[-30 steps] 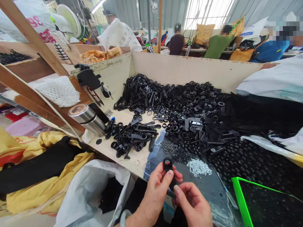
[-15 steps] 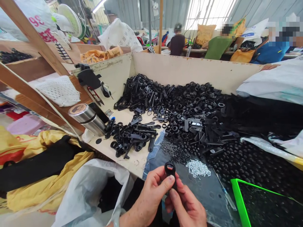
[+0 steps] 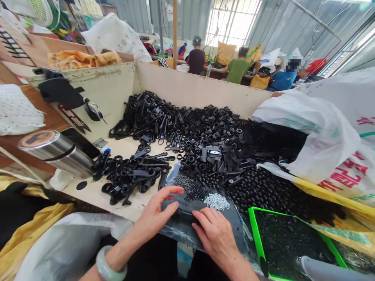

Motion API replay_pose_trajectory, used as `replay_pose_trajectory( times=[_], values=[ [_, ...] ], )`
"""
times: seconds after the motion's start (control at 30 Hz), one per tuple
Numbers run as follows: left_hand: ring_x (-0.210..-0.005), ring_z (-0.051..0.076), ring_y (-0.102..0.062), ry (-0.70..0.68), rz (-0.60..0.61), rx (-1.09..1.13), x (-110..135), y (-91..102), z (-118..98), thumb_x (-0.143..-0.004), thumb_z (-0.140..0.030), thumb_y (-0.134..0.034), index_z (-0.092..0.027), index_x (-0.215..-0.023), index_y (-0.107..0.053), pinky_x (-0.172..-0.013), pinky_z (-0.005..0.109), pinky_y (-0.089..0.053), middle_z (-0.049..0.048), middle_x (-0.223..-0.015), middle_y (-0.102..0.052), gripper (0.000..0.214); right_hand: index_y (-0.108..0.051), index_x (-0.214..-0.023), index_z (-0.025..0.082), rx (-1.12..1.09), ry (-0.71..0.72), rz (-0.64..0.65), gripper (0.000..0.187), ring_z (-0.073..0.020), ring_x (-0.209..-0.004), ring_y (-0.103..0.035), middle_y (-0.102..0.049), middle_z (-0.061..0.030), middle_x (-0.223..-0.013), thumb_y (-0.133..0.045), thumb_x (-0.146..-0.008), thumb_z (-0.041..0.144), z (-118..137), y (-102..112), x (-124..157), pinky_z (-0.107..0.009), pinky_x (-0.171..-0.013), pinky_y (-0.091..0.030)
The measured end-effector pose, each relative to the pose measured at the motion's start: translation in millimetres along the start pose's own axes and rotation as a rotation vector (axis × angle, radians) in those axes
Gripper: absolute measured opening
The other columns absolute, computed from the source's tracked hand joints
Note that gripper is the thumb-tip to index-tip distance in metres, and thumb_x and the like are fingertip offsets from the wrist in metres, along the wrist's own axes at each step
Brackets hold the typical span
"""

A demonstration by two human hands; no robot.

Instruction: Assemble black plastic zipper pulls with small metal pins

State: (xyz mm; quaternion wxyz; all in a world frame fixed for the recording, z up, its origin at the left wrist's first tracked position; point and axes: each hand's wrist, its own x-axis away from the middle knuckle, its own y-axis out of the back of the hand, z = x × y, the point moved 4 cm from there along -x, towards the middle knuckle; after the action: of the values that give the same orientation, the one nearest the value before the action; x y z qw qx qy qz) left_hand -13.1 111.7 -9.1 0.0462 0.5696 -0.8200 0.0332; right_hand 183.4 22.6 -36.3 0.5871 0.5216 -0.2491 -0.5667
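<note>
My left hand (image 3: 159, 210) is over the near edge of the dark mat (image 3: 187, 230), thumb and fingers apart, holding nothing. A jade-coloured bangle (image 3: 110, 262) is on that wrist. Palm down, my right hand (image 3: 215, 230) is low over the mat, just short of a pile of small silvery pins (image 3: 216, 201). Its fingers are bent, with a gap between thumb and forefinger and nothing visible in it. A dark shape on the mat between the hands is too indistinct to name. Tiny black parts (image 3: 190, 187) are heaped beyond the hands.
Black handle-like pieces with ring ends (image 3: 140, 171) lie at left, near a steel flask (image 3: 55, 150). Black rings (image 3: 213, 121) and round black balls (image 3: 263, 187) are heaped farther right. A green-rimmed tray (image 3: 253, 226) and screwdriver-like tool (image 3: 244, 226) are on the right. Co-workers sit behind.
The black ring-ended piece I held in both hands is out of my grip. My hands have separated and lowered to the mat. The view has swung right.
</note>
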Motion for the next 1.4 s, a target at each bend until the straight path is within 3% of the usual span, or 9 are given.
replay_pose_trajectory(
  times=[0.13,0.3,0.5,0.6,0.7,0.83,0.97,1.2,1.4],
  values=[
    [-0.099,0.028,-0.060,-0.218,0.108,-0.266,-19,-44.7,0,-0.092,-0.026,-0.063,-0.030,-0.098,-0.079,-0.094,0.039,-0.042,0.0066,-0.097,-0.074,0.018,-0.068,-0.113,0.023,0.031,-0.065,-0.048,0.023,-0.0217,-0.085,-0.068,-0.068,-0.0084,-0.100,-0.049,-0.102,0.029,5,-9,7,-0.032,-0.071,-0.057],
    [-0.095,0.028,-0.056,-0.526,0.357,-0.685,-60,-111.4,-6,-0.097,-0.022,-0.055,-0.025,-0.104,-0.075,-0.087,0.041,-0.037,0.0094,-0.094,-0.070,0.022,-0.064,-0.121,0.022,-0.082,-0.133,-0.168,0.025,-0.0230,-0.084,-0.070,-0.070,-0.0080,-0.098,-0.056,-0.099,0.030,4,-13,18,-0.033,-0.073,-0.058],
    [-0.101,0.029,-0.053,-0.612,0.468,-0.851,-95,-152.5,3,-0.092,-0.011,-0.057,-0.020,-0.082,-0.070,-0.092,0.043,-0.035,0.0112,-0.091,-0.064,0.019,-0.064,-0.124,0.026,-0.263,-0.201,-0.248,0.026,-0.0194,-0.092,-0.072,-0.071,-0.0056,-0.105,-0.053,-0.101,0.022,0,0,40,-0.027,-0.081,-0.059],
    [-0.102,0.029,-0.054,-0.615,0.490,-0.863,-96,-152.5,2,-0.091,-0.008,-0.057,-0.019,-0.079,-0.069,-0.092,0.043,-0.036,0.0112,-0.092,-0.065,0.020,-0.065,-0.121,0.027,-0.273,-0.331,-0.287,0.023,-0.0180,-0.092,-0.072,-0.070,-0.0050,-0.104,-0.053,-0.101,0.025,-11,11,56,-0.025,-0.081,-0.058],
    [-0.099,0.027,-0.059,-0.621,0.487,-0.845,-84,-140.5,-9,-0.096,-0.014,-0.055,-0.020,-0.092,-0.071,-0.091,0.042,-0.037,0.0107,-0.097,-0.070,0.018,-0.066,-0.116,0.025,-0.202,-0.428,-0.301,0.020,-0.0183,-0.092,-0.071,-0.070,-0.0050,-0.103,-0.050,-0.103,0.029,-24,19,60,-0.026,-0.082,-0.056],
    [-0.087,0.022,-0.066,-0.503,0.297,-0.645,-45,-101.6,-21,-0.096,-0.020,-0.060,-0.024,-0.105,-0.072,-0.084,0.035,-0.044,0.0039,-0.095,-0.076,0.015,-0.066,-0.108,0.024,-0.073,-0.426,-0.238,0.026,-0.0192,-0.085,-0.071,-0.070,-0.0052,-0.099,-0.043,-0.106,0.034,-39,17,48,-0.029,-0.079,-0.055],
    [-0.090,0.019,-0.067,-0.410,0.171,-0.540,4,-71.6,-5,-0.090,-0.012,-0.063,-0.024,-0.102,-0.073,-0.083,0.031,-0.049,0.0008,-0.096,-0.076,0.019,-0.068,-0.101,0.024,0.009,-0.416,-0.153,0.033,-0.0177,-0.076,-0.070,-0.069,-0.0041,-0.094,-0.039,-0.107,0.038,-48,11,39,-0.029,-0.072,-0.053],
    [-0.091,0.019,-0.068,-0.575,-0.010,-0.552,30,-74.4,34,-0.093,-0.010,-0.062,-0.022,-0.112,-0.071,-0.085,0.035,-0.047,0.0039,-0.101,-0.075,0.024,-0.065,-0.098,0.024,-0.020,-0.428,-0.144,0.030,-0.0154,-0.071,-0.066,-0.067,-0.0019,-0.092,-0.042,-0.105,0.042,-48,12,41,-0.027,-0.065,-0.049],
    [-0.091,0.018,-0.068,-0.606,0.016,-0.535,29,-73.1,41,-0.094,-0.011,-0.063,-0.021,-0.112,-0.069,-0.087,0.035,-0.046,0.0038,-0.100,-0.075,0.022,-0.064,-0.094,0.025,-0.088,-0.419,-0.128,0.027,-0.0136,-0.063,-0.061,-0.066,0.0006,-0.085,-0.046,-0.104,0.043,-46,14,40,-0.026,-0.061,-0.046]
  ],
)
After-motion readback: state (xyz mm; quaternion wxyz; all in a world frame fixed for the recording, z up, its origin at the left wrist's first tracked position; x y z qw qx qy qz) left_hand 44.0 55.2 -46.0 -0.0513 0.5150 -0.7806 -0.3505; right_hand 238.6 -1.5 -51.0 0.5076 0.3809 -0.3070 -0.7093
